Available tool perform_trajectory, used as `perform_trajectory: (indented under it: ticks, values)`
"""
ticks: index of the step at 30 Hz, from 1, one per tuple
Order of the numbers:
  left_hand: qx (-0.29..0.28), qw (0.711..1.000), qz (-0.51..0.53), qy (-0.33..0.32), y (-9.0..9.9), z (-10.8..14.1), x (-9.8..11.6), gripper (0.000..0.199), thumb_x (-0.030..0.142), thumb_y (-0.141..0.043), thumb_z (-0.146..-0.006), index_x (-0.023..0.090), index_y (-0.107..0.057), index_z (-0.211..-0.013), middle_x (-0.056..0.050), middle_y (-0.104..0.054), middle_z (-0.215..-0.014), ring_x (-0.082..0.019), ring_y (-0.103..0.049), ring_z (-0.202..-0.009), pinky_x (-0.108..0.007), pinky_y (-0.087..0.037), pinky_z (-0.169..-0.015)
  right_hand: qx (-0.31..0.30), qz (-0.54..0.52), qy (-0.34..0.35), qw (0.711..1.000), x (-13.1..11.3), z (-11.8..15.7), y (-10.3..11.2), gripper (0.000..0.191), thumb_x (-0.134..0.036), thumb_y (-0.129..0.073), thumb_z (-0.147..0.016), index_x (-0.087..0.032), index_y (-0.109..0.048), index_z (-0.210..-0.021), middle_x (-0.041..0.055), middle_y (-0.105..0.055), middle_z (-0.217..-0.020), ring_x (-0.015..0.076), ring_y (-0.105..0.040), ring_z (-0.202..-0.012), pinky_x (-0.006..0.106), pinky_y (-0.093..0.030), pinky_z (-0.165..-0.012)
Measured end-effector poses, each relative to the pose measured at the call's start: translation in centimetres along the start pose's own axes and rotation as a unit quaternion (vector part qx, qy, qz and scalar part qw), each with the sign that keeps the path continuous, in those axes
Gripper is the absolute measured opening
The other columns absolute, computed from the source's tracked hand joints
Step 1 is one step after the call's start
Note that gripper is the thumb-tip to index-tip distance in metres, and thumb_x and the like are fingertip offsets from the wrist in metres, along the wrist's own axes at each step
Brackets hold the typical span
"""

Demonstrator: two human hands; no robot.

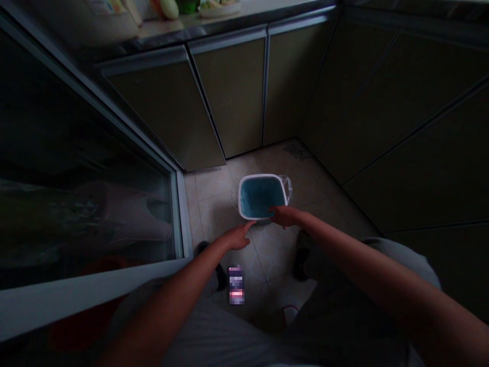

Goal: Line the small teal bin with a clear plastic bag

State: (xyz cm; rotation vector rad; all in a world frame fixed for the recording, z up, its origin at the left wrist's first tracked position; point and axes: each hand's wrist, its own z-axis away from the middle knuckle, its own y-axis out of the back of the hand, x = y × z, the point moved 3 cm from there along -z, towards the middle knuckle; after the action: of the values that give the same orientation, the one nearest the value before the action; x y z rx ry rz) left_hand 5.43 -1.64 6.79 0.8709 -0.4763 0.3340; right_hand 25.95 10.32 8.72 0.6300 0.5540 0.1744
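Observation:
A small trash bin [240,201] with a white rim and blue-green inside stands upright on the floor. Clear plastic, seemingly a bag liner [288,188], hangs loosely outside its right edge. My right hand [282,216] is closed over the near right corner of the rim, fingertips inside the bin and thumb outside. Whether it pinches liner as well is too dark to tell. My left hand [237,238] is just in front of the bin, its index finger stretched to the near rim and its thumb apart; nothing shows in it.
Cabinet doors [233,97] enclose the floor behind and to the right. A glass sliding door [175,214] stands at left. On the tiles near my feet lies a phone [236,285] with a lit, blurred screen. Vegetables [169,8] rest on the counter [252,18].

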Motion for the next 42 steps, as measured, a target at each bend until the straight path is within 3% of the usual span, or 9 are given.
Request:
perform_trajectory:
  ticks: [3, 7, 11, 16, 20, 22, 25, 38, 42]
  values:
    - [0.001, 1.0, -0.013, -0.005, 0.0, 0.0, 0.4, 0.085, 0.019, -0.06, -0.086, 0.027, -0.033, -0.166, -0.015, -0.063, -0.146, -0.03, -0.068, -0.124, -0.039, -0.052, -0.102, -0.021, -0.017, 0.003, 1.0, -0.9, 1.0, 2.1, 0.048, -0.028, -0.055, -0.103, -0.015, -0.056, -0.149, 0.0124, -0.078, -0.093, 0.0168, -0.071, -0.056, 0.025, -0.054, -0.056]
    - [0.035, 0.998, -0.043, 0.001, 0.0, -0.2, 0.7, 0.081, 0.024, -0.059, -0.089, 0.027, -0.032, -0.166, -0.013, -0.061, -0.148, -0.03, -0.066, -0.126, -0.039, -0.051, -0.104, 0.046, -0.053, 0.042, 0.997, -2.1, 2.9, 6.9, 0.044, -0.032, -0.054, -0.105, -0.017, -0.059, -0.146, 0.0096, -0.078, -0.097, 0.0141, -0.07, -0.057, 0.023, -0.053, -0.06]
    - [0.01, 0.997, -0.062, 0.045, -0.4, -0.7, 0.0, 0.082, 0.029, -0.06, -0.091, 0.027, -0.029, -0.167, -0.015, -0.06, -0.15, -0.031, -0.065, -0.129, -0.04, -0.05, -0.106, 0.201, -0.061, 0.082, 0.974, -3.1, 4.3, 12.7, 0.034, -0.029, -0.056, -0.102, -0.018, -0.069, -0.131, 0.0073, -0.078, -0.097, 0.0171, -0.073, -0.075, 0.025, -0.054, -0.074]
    - [0.005, 0.998, -0.049, 0.045, -1.0, -1.2, -1.0, 0.086, 0.027, -0.06, -0.09, 0.03, -0.025, -0.168, -0.014, -0.06, -0.148, -0.031, -0.064, -0.13, -0.041, -0.05, -0.106, 0.413, -0.068, 0.103, 0.902, -2.7, 3.1, 17.1, 0.03, -0.022, -0.057, -0.093, -0.016, -0.073, -0.118, 0.0132, -0.071, -0.124, 0.0246, -0.07, -0.109, 0.036, -0.054, -0.099]
    - [0.02, 0.999, -0.021, 0.026, -1.3, -1.6, -1.7, 0.088, 0.023, -0.06, -0.087, 0.03, -0.026, -0.168, -0.013, -0.062, -0.146, -0.029, -0.064, -0.129, -0.039, -0.05, -0.105, 0.45, -0.067, 0.087, 0.886, -1.4, 0.4, 17.7, 0.06, -0.023, -0.066, -0.087, -0.019, -0.06, -0.147, 0.0185, -0.037, -0.166, 0.0334, -0.057, -0.138, 0.047, -0.048, -0.113]
    - [0.023, 0.999, -0.009, 0.022, -1.5, -1.7, -2.0, 0.088, 0.023, -0.06, -0.086, 0.03, -0.028, -0.167, -0.012, -0.062, -0.146, -0.028, -0.065, -0.128, -0.038, -0.05, -0.106, 0.438, -0.066, 0.06, 0.895, -0.6, -0.8, 17.6, 0.074, -0.027, -0.07, -0.086, -0.021, -0.05, -0.158, 0.0186, -0.019, -0.174, 0.0374, -0.054, -0.141, 0.05, -0.046, -0.117]
    - [0.027, 0.999, 0.006, 0.018, -1.7, -1.9, -2.4, 0.088, 0.022, -0.061, -0.084, 0.031, -0.03, -0.166, -0.011, -0.063, -0.146, -0.028, -0.065, -0.127, -0.038, -0.049, -0.106, 0.41, -0.063, 0.025, 0.909, 0.4, -2.0, 17.5, 0.081, -0.033, -0.071, -0.087, -0.023, -0.044, -0.163, 0.018, -0.008, -0.177, 0.0405, -0.055, -0.141, 0.053, -0.044, -0.119]
    - [0.042, 0.997, 0.067, 0.009, -2.0, -2.2, -2.6, 0.087, 0.016, -0.06, -0.083, 0.027, -0.035, -0.165, -0.011, -0.069, -0.138, -0.026, -0.068, -0.12, -0.037, -0.052, -0.102, 0.388, -0.072, 0.023, 0.919, 0.7, -2.3, 16.8, 0.076, -0.034, -0.068, -0.091, -0.017, -0.044, -0.161, 0.0227, -0.021, -0.173, 0.0385, -0.048, -0.148, 0.05, -0.041, -0.122]
    - [0.088, 0.993, 0.075, 0.001, -1.2, -2.4, -2.5, 0.075, 0.016, -0.062, -0.082, 0.028, -0.052, -0.156, -0.008, -0.074, -0.128, -0.024, -0.07, -0.111, -0.033, -0.053, -0.095, 0.388, -0.078, 0.014, 0.918, 1.1, -2.5, 16.9, 0.074, -0.034, -0.067, -0.091, -0.015, -0.047, -0.159, 0.0233, -0.027, -0.17, 0.0364, -0.048, -0.147, 0.047, -0.041, -0.122]
